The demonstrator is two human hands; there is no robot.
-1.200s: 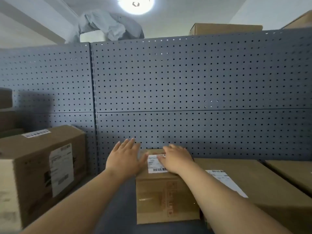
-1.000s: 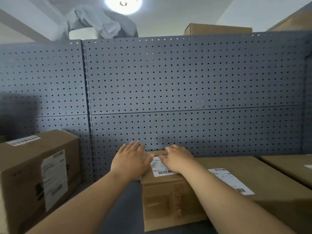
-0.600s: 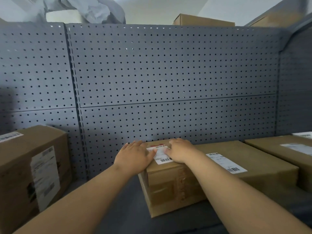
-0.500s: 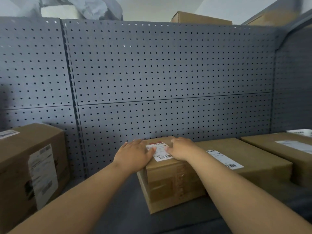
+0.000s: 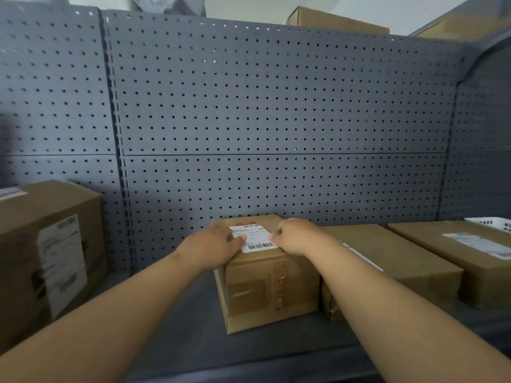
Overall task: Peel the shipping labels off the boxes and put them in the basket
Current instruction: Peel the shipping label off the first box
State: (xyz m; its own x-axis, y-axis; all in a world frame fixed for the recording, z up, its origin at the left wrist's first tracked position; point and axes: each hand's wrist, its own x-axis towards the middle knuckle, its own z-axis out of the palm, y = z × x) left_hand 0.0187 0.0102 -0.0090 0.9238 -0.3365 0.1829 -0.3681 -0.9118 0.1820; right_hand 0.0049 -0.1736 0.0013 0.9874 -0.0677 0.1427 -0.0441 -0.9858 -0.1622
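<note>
A small cardboard box point(image 5: 271, 288) stands on the grey shelf at centre. A white shipping label point(image 5: 254, 237) with barcodes lies flat on its top. My left hand point(image 5: 213, 248) rests flat on the box's top left corner, its thumb touching the label's left edge. My right hand point(image 5: 296, 236) has curled fingers and pinches at the label's right edge. Part of a white basket point(image 5: 495, 223) shows at the far right, behind the boxes.
A large box point(image 5: 33, 258) with a side label point(image 5: 62, 262) stands at the left. Two flat boxes lie to the right, the nearer one point(image 5: 395, 255) partly under my right arm, the farther one point(image 5: 453, 244) bearing a label point(image 5: 481, 244). A grey pegboard wall point(image 5: 276, 120) closes the back.
The view has tilted down and to the right, bringing in the basket. My left hand slid onto the box top. My right hand moved off the label's middle to its right edge.
</note>
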